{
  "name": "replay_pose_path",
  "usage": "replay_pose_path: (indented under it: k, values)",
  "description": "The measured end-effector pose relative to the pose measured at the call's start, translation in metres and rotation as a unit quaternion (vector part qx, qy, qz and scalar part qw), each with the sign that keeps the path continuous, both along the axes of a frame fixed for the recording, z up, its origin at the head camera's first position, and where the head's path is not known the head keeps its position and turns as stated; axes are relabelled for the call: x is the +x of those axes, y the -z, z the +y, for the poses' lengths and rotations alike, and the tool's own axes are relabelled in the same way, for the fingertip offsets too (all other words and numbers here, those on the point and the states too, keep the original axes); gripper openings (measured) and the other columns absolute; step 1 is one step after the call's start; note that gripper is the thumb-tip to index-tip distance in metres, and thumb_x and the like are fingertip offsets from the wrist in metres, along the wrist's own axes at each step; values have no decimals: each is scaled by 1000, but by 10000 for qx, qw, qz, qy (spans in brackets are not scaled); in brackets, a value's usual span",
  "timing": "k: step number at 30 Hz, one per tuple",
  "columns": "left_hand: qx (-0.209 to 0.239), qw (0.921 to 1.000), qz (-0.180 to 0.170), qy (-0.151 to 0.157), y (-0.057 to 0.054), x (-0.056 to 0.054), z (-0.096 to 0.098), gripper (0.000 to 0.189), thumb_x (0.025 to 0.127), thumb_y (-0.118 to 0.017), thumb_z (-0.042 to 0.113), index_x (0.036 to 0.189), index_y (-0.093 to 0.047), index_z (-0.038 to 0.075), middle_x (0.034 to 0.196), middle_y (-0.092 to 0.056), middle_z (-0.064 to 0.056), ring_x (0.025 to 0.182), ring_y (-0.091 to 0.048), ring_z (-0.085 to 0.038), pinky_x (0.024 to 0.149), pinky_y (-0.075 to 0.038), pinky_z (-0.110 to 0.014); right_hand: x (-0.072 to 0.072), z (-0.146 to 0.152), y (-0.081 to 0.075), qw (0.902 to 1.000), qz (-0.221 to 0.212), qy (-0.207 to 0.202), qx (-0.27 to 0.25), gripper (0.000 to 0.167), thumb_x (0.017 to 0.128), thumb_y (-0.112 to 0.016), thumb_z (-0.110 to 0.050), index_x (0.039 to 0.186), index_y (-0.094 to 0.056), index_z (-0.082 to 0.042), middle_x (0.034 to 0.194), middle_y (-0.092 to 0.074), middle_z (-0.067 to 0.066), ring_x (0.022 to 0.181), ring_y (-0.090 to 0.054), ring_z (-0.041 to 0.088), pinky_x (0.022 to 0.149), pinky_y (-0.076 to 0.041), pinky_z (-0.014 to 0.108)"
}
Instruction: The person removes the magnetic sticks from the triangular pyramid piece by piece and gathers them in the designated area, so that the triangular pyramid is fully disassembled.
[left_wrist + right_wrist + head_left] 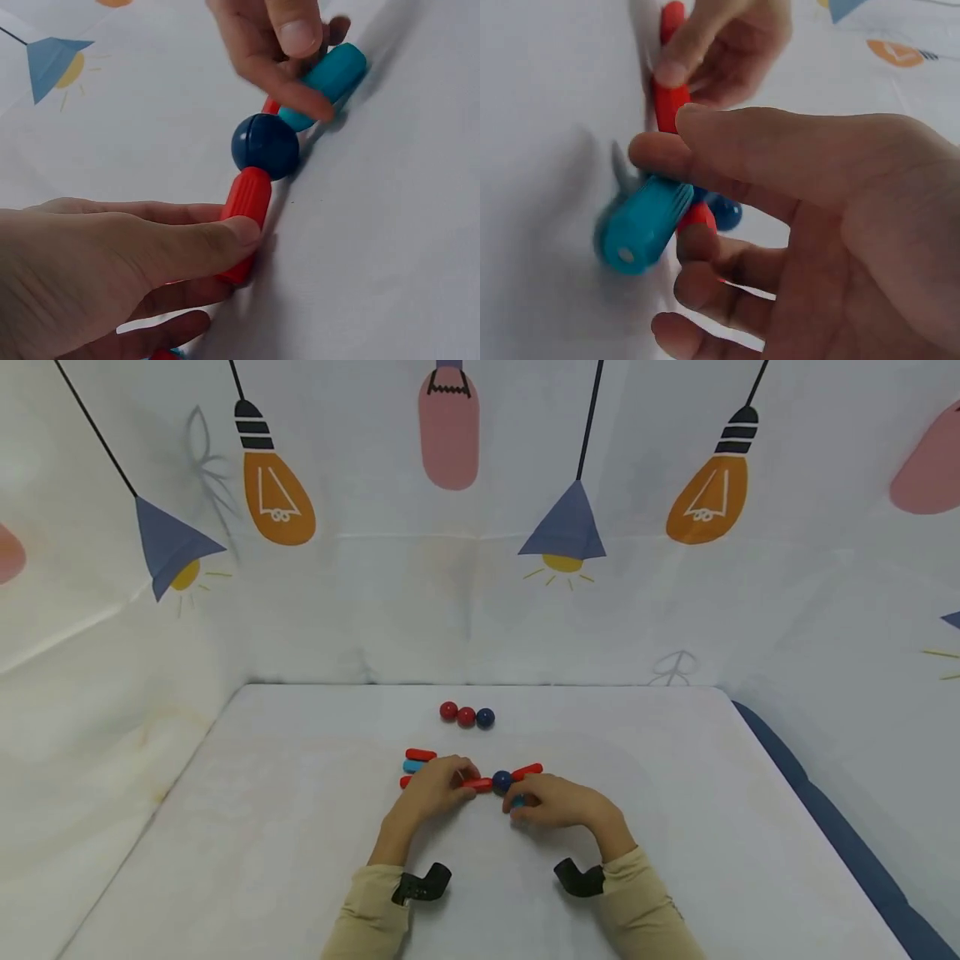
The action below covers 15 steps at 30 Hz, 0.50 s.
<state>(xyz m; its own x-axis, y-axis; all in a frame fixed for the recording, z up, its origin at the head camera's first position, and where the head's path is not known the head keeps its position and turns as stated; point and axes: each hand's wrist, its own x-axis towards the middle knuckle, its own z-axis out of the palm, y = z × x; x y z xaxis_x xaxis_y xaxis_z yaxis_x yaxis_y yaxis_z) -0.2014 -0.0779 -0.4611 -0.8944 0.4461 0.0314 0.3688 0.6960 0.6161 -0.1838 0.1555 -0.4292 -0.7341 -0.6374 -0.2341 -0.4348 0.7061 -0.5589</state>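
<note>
My left hand pinches a red magnetic rod between thumb and fingers. One end of this rod meets a dark blue ball. A teal rod also joins the ball, lying toward my right hand. That hand has its fingers spread loosely around the teal rod, an index finger alongside it and the thumb lifted off. Another red rod reaches out from the ball on the far right, partly hidden behind the right fingers in the wrist views.
Two red balls and another dark blue ball sit in a row farther back on the white table. Loose rods, including a red one and a blue one, lie left of my left hand. Behind the table hangs a printed cloth.
</note>
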Motion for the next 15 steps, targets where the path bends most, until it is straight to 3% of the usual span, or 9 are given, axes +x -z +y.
replay_pose_path:
  k: [3, 8, 11, 15]
  values:
    - [-53, 9998, -160, 128, -3, -1, -3, 18, 84, -71, 19, 102, -68, 16, 89, -65, 3, 80, -55, -10, 73, -48, -27, -6, 8, 1, 9995, 273, 92, -117, 10, 91, -61, -27, 94, -68, -20, 100, -56, -2, 90, -49, 14, 77, -43, 30]
    - [-108, 9986, -130, 504, -4, 0, 2, 19, 84, -71, 18, 102, -69, 14, 89, -65, 3, 81, -55, -11, 74, -48, -26, -14, 9, 13, 9959, 670, 392, -458, 18, 91, -60, -35, 81, -57, -20, 125, -55, 6, 110, -54, 22, 91, -45, 41]
    - [-160, 9978, -18, 648, -3, 1, 6, 18, 84, -71, 17, 101, -69, 13, 88, -65, 3, 80, -55, -10, 73, -48, -25, -15, 5, 17, 9934, 886, 354, -636, 19, 90, -62, -34, 86, -56, -17, 113, -60, 1, 103, -55, 18, 89, -42, 42]
    - [-254, 9980, -20, 570, -5, 2, 9, 17, 84, -71, 16, 101, -69, 13, 88, -65, 3, 80, -56, -10, 74, -48, -25, -15, -1, 21, 9910, 1113, 428, -615, 23, 87, -66, -34, 99, -54, -17, 94, -59, -6, 87, -54, 10, 91, -32, 43]
